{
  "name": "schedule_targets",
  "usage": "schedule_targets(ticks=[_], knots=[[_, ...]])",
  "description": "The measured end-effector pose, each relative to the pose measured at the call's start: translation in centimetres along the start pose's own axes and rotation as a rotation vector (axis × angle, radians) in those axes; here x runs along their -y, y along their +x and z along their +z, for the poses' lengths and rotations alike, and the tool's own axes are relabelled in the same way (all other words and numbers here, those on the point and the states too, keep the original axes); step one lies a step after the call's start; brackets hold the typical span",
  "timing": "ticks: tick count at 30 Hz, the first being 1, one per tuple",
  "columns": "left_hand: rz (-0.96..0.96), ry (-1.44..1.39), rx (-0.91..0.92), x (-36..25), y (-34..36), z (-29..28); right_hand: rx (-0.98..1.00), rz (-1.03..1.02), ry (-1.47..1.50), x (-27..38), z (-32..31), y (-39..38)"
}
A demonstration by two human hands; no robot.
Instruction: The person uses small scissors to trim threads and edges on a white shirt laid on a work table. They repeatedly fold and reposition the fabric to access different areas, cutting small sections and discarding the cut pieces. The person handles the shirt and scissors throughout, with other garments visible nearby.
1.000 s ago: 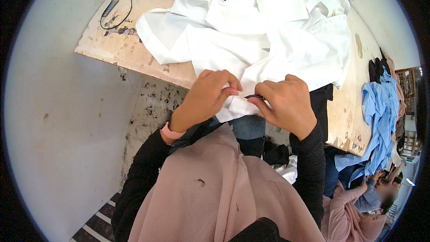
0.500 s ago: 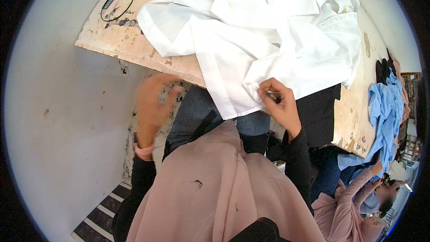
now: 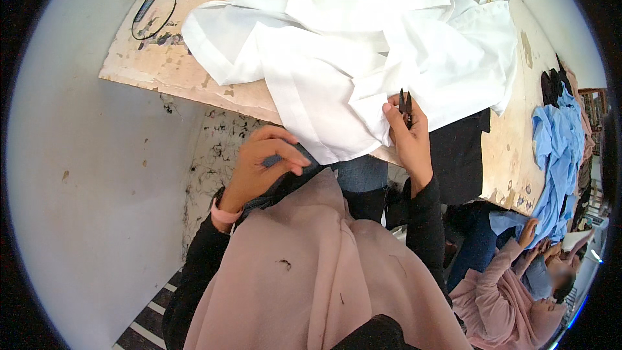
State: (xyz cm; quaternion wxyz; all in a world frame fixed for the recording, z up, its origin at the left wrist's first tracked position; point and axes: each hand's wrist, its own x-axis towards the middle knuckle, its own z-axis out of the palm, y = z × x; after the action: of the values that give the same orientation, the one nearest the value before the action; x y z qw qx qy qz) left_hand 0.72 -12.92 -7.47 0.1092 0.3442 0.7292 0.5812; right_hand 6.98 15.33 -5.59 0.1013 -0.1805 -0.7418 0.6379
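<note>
A white garment (image 3: 324, 71) lies in loose folds over the table, its hem hanging past the front edge. My right hand (image 3: 411, 146) is closed around small black thread snips (image 3: 405, 105), blades pointing away from me. Its thumb also presses on a folded piece of the white cloth. Left of the hem, my left hand (image 3: 259, 162) hovers apart from the cloth, in front of the table edge. Its thumb and index finger come together in a pinch; anything between them is too small to make out.
The worn wooden table (image 3: 139, 68) carries a black cable (image 3: 173, 10) at the far left. Black cloth (image 3: 457, 162) hangs over the edge on the right. Beyond lies blue clothing (image 3: 554, 149), with a person in pink (image 3: 495, 298) beside it. A wall (image 3: 97, 175) stands close on the left.
My left hand has moved right, toward the hem. The right hand has turned and lifted slightly, bringing the snips' blades into sight. The hem has shifted a little left.
</note>
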Motion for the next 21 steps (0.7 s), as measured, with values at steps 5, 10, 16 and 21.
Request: schedule_targets(ticks=[5, 10, 16, 21], knots=[[-0.044, 0.137, 0.000, -1.8, -0.2, -0.7, -0.139, 0.062, 0.258, 1.0, -0.2, -1.0], [0.176, 0.261, -0.037, -4.3, 3.7, 4.1, -0.401, -0.155, 0.360, 1.9, -0.7, -3.4], [0.249, 0.337, 0.113, -3.7, 8.1, 9.1, -0.267, -0.557, -0.353, 4.6, -3.1, -6.4], [0.333, 0.050, 0.183, -3.2, 8.6, 8.1, -0.079, -0.496, -0.711, 7.9, -6.8, -7.5]])
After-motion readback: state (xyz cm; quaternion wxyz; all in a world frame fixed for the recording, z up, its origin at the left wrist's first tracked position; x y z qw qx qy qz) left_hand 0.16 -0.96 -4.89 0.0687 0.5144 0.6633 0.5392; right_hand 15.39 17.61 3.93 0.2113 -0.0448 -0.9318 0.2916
